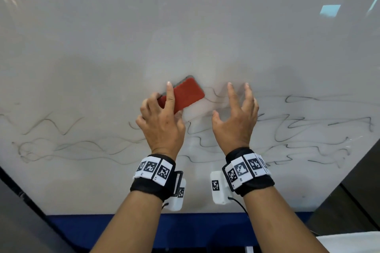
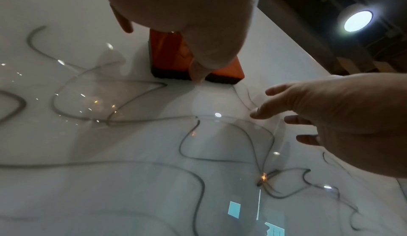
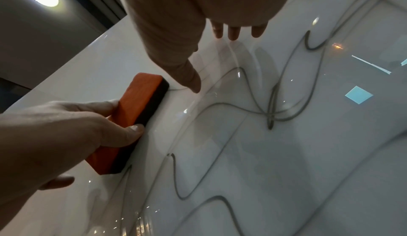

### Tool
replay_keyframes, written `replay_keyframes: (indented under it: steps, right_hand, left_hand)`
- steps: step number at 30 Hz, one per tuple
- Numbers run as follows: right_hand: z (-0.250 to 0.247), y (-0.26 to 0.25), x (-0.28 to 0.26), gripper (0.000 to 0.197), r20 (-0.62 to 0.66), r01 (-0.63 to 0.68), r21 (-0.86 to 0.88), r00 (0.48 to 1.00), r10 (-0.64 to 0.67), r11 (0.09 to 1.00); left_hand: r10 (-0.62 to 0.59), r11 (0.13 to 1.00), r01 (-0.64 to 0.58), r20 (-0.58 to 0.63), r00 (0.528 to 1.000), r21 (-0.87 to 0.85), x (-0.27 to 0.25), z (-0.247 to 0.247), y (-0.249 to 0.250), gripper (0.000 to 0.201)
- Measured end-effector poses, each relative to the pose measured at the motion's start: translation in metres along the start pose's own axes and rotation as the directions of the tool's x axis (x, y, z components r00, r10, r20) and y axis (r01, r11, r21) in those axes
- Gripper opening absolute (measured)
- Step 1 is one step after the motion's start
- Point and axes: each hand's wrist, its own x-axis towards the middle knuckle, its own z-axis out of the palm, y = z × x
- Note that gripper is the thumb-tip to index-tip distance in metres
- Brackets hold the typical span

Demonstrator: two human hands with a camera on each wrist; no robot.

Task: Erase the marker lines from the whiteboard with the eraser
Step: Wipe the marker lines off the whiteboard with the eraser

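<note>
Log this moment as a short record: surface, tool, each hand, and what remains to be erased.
surface: whiteboard, glossy, with ceiling lights reflected in it
tool: red eraser, dark pad flat against the board
left hand: grips the eraser, forefinger laid along its back
right hand: fingers spread, holds nothing, just right of the eraser
marker lines: dark squiggles cross the board's lower part on both sides of the hands
erased so far: the board above the eraser shows no lines

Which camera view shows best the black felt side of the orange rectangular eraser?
The right wrist view: the orange rectangular eraser shows its black felt along its whole length. The left wrist view shows one short end; the head view shows mostly the orange back.
</note>
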Motion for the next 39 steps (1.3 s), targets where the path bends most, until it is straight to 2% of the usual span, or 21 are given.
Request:
replay_keyframes:
  steps: [3, 6, 7, 8, 11, 13, 15, 18, 19, 20, 23, 24, 28, 32, 36, 39]
  right_hand:
    - [-0.001, 0.006, -0.002, 0.079, 0.004, -0.001, -0.024, 1.0, 0.001, 1.0]
    - [0.001, 0.008, -0.005, 0.079, 0.015, 0.005, -0.038, 1.0, -0.005, 0.999]
    - [0.002, 0.008, -0.005, 0.079, 0.013, 0.005, -0.034, 1.0, -0.004, 0.999]
    - [0.002, 0.008, -0.005, 0.079, 0.009, 0.004, -0.028, 1.0, -0.003, 1.0]
    - [0.0, 0.009, -0.002, 0.078, -0.009, 0.001, -0.012, 1.0, -0.001, 1.0]
    - [-0.002, 0.011, 0.0, 0.077, -0.022, 0.0, -0.002, 1.0, 0.0, 1.0]
    - [-0.002, 0.012, 0.001, 0.075, -0.035, 0.0, 0.01, 0.999, 0.0, 1.0]
    - [-0.003, 0.014, 0.002, 0.073, -0.049, 0.01, 0.024, 0.999, -0.008, 1.0]
    - [-0.003, 0.016, 0.002, 0.073, -0.057, 0.009, 0.027, 0.998, -0.007, 1.0]
    - [-0.005, 0.019, 0.003, 0.072, -0.073, 0.005, 0.029, 0.997, -0.003, 1.0]
    - [-0.01, 0.03, 0.009, 0.071, -0.116, -0.017, 0.031, 0.993, 0.021, 0.999]
    - [-0.013, 0.033, 0.011, 0.073, -0.113, -0.024, 0.024, 0.993, 0.027, 0.999]
    - [-0.018, 0.048, 0.01, 0.089, -0.014, 0.007, -0.093, 1.0, -0.008, 0.996]
    - [-0.02, 0.061, 0.007, 0.101, 0.041, 0.052, -0.152, 0.998, -0.046, 0.987]
    - [-0.021, 0.063, 0.007, 0.104, 0.047, 0.049, -0.167, 0.998, -0.042, 0.985]
    - [-0.021, 0.062, 0.008, 0.104, 0.057, 0.05, -0.166, 0.998, -0.041, 0.985]
  left_hand:
    - [-0.003, 1.0, 0.003, 0.0, 1.0, 0.025, -0.005, 0.006, 0.004, 0.085]
    - [0.146, 0.985, -0.148, 0.028, 0.989, 0.093, -0.012, 0.013, 0.006, 0.082]
    - [0.162, 0.981, -0.164, 0.031, 0.986, 0.1, -0.013, 0.014, 0.005, 0.081]
    - [0.139, 0.986, -0.14, 0.022, 0.99, 0.087, -0.012, 0.014, 0.005, 0.079]
    - [-0.067, 0.998, 0.067, -0.03, 0.997, -0.014, -0.002, 0.009, 0.007, 0.076]
    - [-0.123, 0.992, 0.121, -0.043, 0.992, -0.039, 0.0, 0.009, 0.011, 0.076]
    - [-0.058, 0.998, 0.057, -0.036, 0.998, -0.037, -0.009, 0.013, 0.019, 0.075]
    - [0.155, 0.988, -0.155, 0.022, 0.988, -0.007, -0.033, 0.026, 0.03, 0.072]
    - [0.175, 0.985, -0.174, 0.022, 0.984, -0.008, -0.036, 0.029, 0.029, 0.071]
    - [0.148, 0.989, -0.147, 0.004, 0.989, -0.025, -0.034, 0.029, 0.028, 0.071]
    - [-0.062, 0.988, 0.051, -0.074, 0.995, -0.146, -0.022, 0.026, 0.03, 0.072]
    - [-0.091, 0.981, 0.076, -0.079, 0.993, -0.178, -0.02, 0.025, 0.033, 0.073]
    - [-0.026, 0.981, 0.018, -0.04, 0.999, -0.196, -0.028, 0.029, 0.046, 0.074]
    - [-0.048, 0.979, 0.039, -0.042, 0.998, -0.199, -0.028, 0.031, 0.049, 0.073]
    - [-0.058, 0.98, 0.042, -0.08, 0.995, -0.194, -0.03, 0.032, 0.052, 0.072]
    - [0.039, 0.991, -0.047, -0.071, 0.997, -0.123, -0.035, 0.037, 0.055, 0.071]
